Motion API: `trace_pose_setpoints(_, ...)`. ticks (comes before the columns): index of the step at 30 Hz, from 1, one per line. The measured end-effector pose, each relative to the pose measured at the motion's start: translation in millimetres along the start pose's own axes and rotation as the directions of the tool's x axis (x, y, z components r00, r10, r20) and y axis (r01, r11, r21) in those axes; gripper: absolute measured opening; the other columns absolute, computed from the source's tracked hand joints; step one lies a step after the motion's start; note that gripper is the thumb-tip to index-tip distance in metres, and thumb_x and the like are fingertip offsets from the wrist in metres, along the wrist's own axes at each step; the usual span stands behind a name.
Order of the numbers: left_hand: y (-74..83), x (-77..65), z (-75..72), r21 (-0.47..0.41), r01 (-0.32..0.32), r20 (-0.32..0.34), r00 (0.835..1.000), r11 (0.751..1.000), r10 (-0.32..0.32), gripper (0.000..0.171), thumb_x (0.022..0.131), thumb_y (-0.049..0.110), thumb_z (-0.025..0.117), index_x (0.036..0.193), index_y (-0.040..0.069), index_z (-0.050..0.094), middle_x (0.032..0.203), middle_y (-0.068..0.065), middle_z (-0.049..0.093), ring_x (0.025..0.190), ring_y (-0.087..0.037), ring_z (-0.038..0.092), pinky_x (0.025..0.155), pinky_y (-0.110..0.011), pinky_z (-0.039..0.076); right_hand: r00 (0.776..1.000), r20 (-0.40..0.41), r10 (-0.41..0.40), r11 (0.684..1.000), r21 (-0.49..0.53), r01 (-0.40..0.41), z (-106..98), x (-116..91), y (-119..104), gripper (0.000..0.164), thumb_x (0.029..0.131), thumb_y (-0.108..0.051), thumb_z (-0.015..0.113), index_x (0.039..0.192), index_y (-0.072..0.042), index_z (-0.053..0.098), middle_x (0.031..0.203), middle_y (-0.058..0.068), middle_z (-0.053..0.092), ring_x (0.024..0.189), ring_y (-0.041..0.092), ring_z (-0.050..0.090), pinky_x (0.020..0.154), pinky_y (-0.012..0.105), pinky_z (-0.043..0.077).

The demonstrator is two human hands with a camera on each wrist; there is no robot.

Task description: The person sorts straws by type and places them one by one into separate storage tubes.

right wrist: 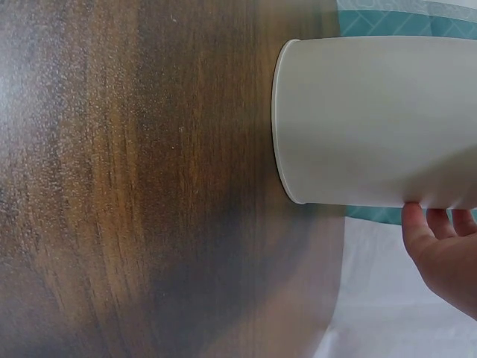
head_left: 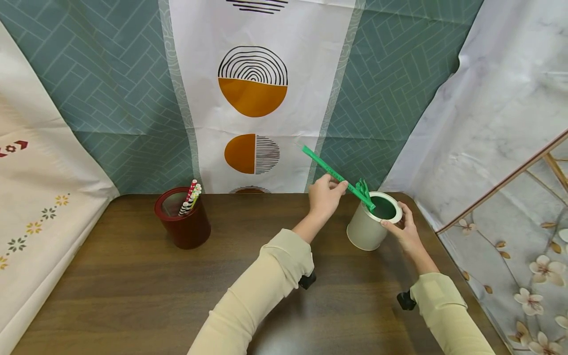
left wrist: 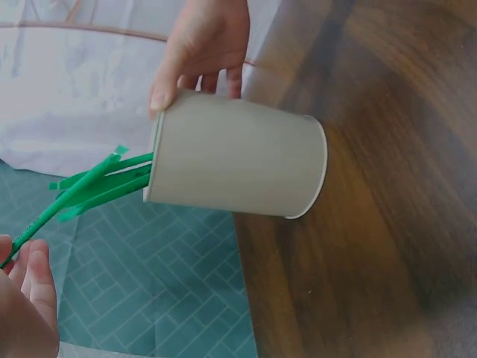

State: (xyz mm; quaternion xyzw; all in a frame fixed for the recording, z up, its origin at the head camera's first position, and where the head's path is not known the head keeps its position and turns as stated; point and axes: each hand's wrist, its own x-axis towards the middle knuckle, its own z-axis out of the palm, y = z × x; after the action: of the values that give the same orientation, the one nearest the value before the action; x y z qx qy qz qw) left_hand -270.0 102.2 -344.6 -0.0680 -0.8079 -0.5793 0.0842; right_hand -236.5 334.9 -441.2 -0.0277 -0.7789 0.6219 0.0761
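Note:
My left hand (head_left: 323, 195) pinches a long green straw (head_left: 330, 170), which looks wrapped and has small print on it. The straw slants down to the right, its lower end over the rim of a cream-coloured canister (head_left: 366, 231). Several more green straws (left wrist: 112, 186) stick out of the canister's mouth in the left wrist view. On the canister's right side, my right hand (head_left: 406, 231) grips it, thumb at the rim and fingers (right wrist: 417, 224) along the wall. The canister stands upright on the wooden table.
At the back left of the table (head_left: 133, 291) stands a dark red-brown canister (head_left: 191, 229) with several patterned straws (head_left: 191, 197) leaning in it. A patterned cloth (head_left: 124, 98) hangs along the back edge. More cloth (head_left: 497, 148) hangs along the right side.

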Motion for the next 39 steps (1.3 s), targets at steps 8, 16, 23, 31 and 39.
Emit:
trace_pose_setpoints(8, -2.9, -5.0, 18.6, 0.045, 0.02, -0.02, 1.0, 0.999, -0.019, 0.019, 0.085, 0.028, 0.057, 0.086, 0.011, 0.063, 0.072, 0.003, 0.068, 0.067, -0.012, 0.059, 0.059, -0.02, 0.037, 1.0, -0.004, -0.018, 1.0, -0.008, 0.018, -1, 0, 1, 0.074, 0.083, -0.012, 0.06, 0.139, -0.007, 0.011, 0.112, -0.007, 0.037, 0.098, 0.002, 0.04, 0.076, 0.006, 0.036)
trace_pose_setpoints(16, -3.2, -10.3, 31.0, 0.12, 0.017, 0.002, 1.0, 0.993, -0.018, 0.018, 0.087, 0.028, 0.054, 0.084, 0.013, 0.065, 0.074, 0.004, 0.067, 0.07, -0.011, 0.06, 0.059, -0.021, 0.039, 1.0, -0.011, -0.015, 1.0, -0.014, 0.014, 0, -1, -1, 0.074, 0.083, -0.01, 0.059, 0.139, -0.008, 0.012, 0.111, -0.009, 0.037, 0.097, 0.0, 0.04, 0.076, 0.006, 0.036)
trace_pose_setpoints(23, -4.0, -13.5, 36.7, 0.209, 0.023, 0.054, 0.998, 0.978, -0.035, 0.021, 0.087, 0.031, 0.053, 0.089, 0.015, 0.067, 0.078, 0.005, 0.068, 0.078, -0.015, 0.062, 0.061, -0.024, 0.043, 1.0, -0.013, -0.005, 1.0, -0.012, 0.005, 2, -1, -3, 0.074, 0.083, -0.01, 0.06, 0.139, -0.007, 0.011, 0.115, -0.005, 0.036, 0.098, 0.003, 0.039, 0.076, 0.006, 0.036)
trace_pose_setpoints(31, -9.1, -16.1, 44.8, 0.241, 0.004, 0.123, 0.992, 0.971, -0.035, 0.022, 0.088, 0.03, 0.051, 0.092, 0.017, 0.068, 0.082, 0.005, 0.068, 0.081, -0.014, 0.062, 0.063, -0.023, 0.044, 1.0, 0.002, -0.016, 1.0, 0.001, 0.016, 0, -1, 0, 0.074, 0.083, -0.013, 0.059, 0.139, -0.007, 0.011, 0.114, -0.007, 0.036, 0.099, 0.003, 0.039, 0.076, 0.006, 0.036)
trace_pose_setpoints(39, -16.2, -20.2, 47.9, 0.228, -0.033, 0.204, 0.979, 0.973, -0.014, 0.03, 0.087, 0.028, 0.053, 0.113, 0.014, 0.061, 0.097, 0.002, 0.068, 0.093, -0.014, 0.063, 0.08, -0.03, 0.047, 1.0, 0.006, -0.029, 1.0, -0.009, 0.029, 0, 0, 0, 0.074, 0.083, -0.012, 0.059, 0.139, -0.006, 0.011, 0.118, 0.001, 0.035, 0.101, 0.006, 0.04, 0.075, 0.005, 0.037)
